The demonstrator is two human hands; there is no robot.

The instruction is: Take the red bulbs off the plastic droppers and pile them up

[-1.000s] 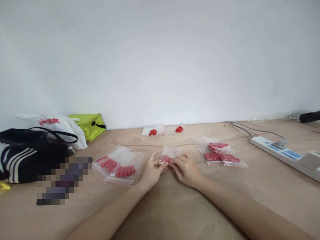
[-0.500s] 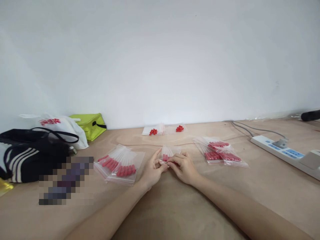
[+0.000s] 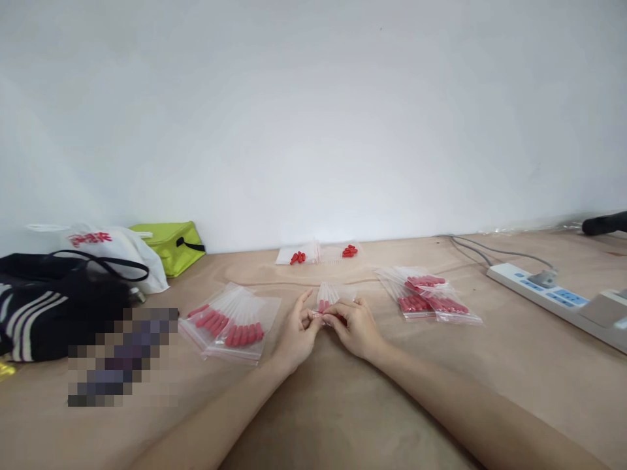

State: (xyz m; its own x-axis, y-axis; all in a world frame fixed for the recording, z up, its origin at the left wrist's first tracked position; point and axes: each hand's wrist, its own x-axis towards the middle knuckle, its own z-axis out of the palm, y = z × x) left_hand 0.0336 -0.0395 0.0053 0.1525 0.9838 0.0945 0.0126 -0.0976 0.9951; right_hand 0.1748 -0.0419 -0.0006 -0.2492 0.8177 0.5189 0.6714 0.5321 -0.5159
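Note:
In the middle of the table, both hands pinch the near edge of a clear zip bag. Clear droppers with red bulbs lie inside it, partly covered by my fingers. My left hand holds the bag edge between thumb and curled fingers, its index finger stretched forward. Close against it, my right hand is closed on the same edge, thumb and fingertips together. Left of my hands, filled zip bags of red-bulbed droppers overlap in a fan. On the right lies another stack of filled bags.
At the back by the wall are small bags with loose red bulbs. A power strip with a grey cable stands at the right. On the left sit a green cooler bag, a white plastic bag and a black striped bag.
My right hand's fingertips have slid left along the bag's edge, up against my left fingers. The left hand stays nearly in place. The whole view shifts slightly.

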